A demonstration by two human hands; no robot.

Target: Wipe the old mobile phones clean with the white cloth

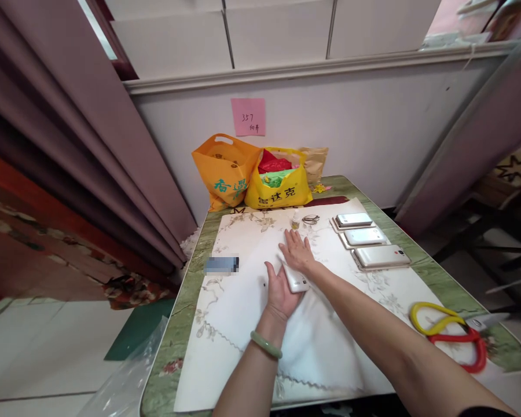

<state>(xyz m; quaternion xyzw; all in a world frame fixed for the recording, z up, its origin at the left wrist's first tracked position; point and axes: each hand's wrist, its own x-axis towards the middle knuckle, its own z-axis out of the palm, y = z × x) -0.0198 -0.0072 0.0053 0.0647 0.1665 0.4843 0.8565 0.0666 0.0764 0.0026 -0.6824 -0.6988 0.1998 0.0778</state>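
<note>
My left hand (279, 291) lies palm up on a white cloth (316, 336) and cradles a white phone (296, 280), fingers curled round it. A green bangle sits on that wrist. My right hand (298, 251) rests flat over the far end of the phone, fingers stretched out towards the back of the table. The cloth is spread over a white floral mat (243, 231).
Three more phones (365, 236) lie in a row at the right on the mat. Yellow and red loops (449, 333) lie near the right edge. Orange and yellow bags (260, 179) stand at the back by the wall. A small bottle (295, 220) and glasses (310, 219) sit behind my hands.
</note>
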